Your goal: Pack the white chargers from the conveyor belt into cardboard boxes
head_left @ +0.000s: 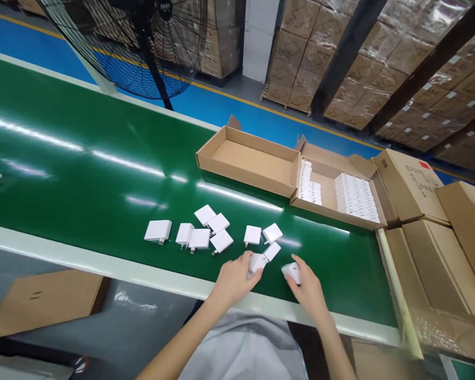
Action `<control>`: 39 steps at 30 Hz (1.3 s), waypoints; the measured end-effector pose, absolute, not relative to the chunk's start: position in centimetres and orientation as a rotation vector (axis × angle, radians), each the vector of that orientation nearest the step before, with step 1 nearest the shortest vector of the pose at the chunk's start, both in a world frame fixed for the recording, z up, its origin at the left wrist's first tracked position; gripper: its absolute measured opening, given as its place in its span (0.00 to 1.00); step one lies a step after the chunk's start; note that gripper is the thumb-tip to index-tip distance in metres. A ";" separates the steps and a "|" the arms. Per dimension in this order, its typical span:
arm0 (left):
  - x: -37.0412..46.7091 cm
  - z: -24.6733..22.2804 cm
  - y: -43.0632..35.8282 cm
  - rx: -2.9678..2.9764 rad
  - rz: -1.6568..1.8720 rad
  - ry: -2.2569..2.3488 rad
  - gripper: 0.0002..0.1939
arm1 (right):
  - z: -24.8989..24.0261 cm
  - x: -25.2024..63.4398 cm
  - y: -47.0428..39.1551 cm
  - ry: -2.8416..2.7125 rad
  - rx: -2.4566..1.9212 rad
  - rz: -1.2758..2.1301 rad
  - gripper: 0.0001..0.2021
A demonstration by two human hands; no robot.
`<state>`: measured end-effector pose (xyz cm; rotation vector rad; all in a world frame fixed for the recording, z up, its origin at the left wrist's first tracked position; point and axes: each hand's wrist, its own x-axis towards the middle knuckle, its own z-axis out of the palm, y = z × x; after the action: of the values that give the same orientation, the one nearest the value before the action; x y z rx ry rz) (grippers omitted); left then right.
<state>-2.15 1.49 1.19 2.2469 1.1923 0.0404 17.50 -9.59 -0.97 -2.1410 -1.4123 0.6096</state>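
My left hand is closed around a white charger low over the green table near its front edge. Between the thumb and fingers of my right hand is another white charger, a little to the right. Just beyond my left hand lies a loose white charger, which seems to touch the held one. Two more, a squarish charger and a tilted charger, lie behind it. Farther left, several white chargers sit in a loose cluster, metal prongs showing on some, with a single charger beside them.
An open carton at the back right holds rows of white chargers. Left of it stands an open cardboard tray. Brown boxes are stacked at the right end of the green table. A large fan stands behind.
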 end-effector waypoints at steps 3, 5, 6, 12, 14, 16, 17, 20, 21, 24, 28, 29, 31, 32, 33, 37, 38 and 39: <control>-1.3 1.4 -1.3 2.116 -0.046 1.220 0.28 | -1.4 13.7 -9.6 -1.224 -2.000 0.759 0.21; -1.6 1.5 -2.7 2.082 -0.049 1.189 0.32 | -1.2 12.7 -9.4 -1.197 -1.866 0.841 0.20; -2.0 1.6 -2.9 2.073 -0.040 1.158 0.34 | -0.9 12.8 -9.3 -1.209 -1.833 0.854 0.19; -4.1 2.0 1.4 2.286 0.111 0.874 0.27 | 1.7 17.0 -6.4 -1.746 -1.929 0.485 0.24; -3.1 1.9 3.0 2.272 0.154 0.610 0.29 | 2.2 18.2 -5.2 -2.038 -1.855 0.438 0.24; -1.5 1.5 3.5 2.238 0.123 0.384 0.29 | 2.2 19.1 -4.7 -2.161 -1.824 0.430 0.20; -0.7 1.2 3.4 2.235 0.097 0.317 0.29 | 2.1 19.5 -4.9 -2.145 -1.821 0.440 0.17; 1.2 0.3 2.0 2.239 0.063 0.277 0.25 | 0.8 20.6 -7.0 -1.790 -1.853 0.524 0.11; 1.6 0.0 1.4 2.229 0.071 0.303 0.24 | 0.3 21.0 -8.0 -1.610 -1.850 0.572 0.10; 2.6 -0.5 -0.2 2.195 0.117 0.446 0.27 | -1.0 22.3 -10.8 -1.220 -1.716 0.821 0.09; 3.8 -0.4 -0.7 2.290 0.126 0.565 0.38 | -0.6 24.4 -11.3 -1.146 -1.676 0.943 0.11; 4.1 -0.2 -0.6 2.331 0.104 0.579 0.41 | -0.2 24.7 -10.8 -1.128 -1.697 0.920 0.11; 4.8 0.0 -0.2 2.387 0.049 0.590 0.48 | 0.4 24.7 -9.3 -1.070 -1.680 0.924 0.11; 5.1 0.1 0.0 2.396 0.032 0.579 0.51 | 0.5 24.4 -8.5 -1.053 -1.649 0.951 0.11; 5.4 0.0 0.1 2.393 0.032 0.559 0.53 | 0.5 23.9 -7.8 -1.057 -1.625 0.977 0.11; 6.8 -0.7 -0.8 2.345 0.124 0.501 0.56 | -0.5 22.4 -7.2 -1.062 -1.641 0.972 0.11; 7.2 -1.0 -1.4 2.341 0.145 0.494 0.58 | -0.8 22.3 -7.5 -0.974 -1.649 0.962 0.11; 7.7 -1.3 -1.9 2.347 0.159 0.481 0.59 | -1.1 22.3 -7.9 -0.845 -1.645 0.947 0.11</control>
<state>7.68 -1.93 -1.32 2.3470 0.4809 0.1587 22.31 -7.86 -1.14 -1.6453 -0.8452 0.9465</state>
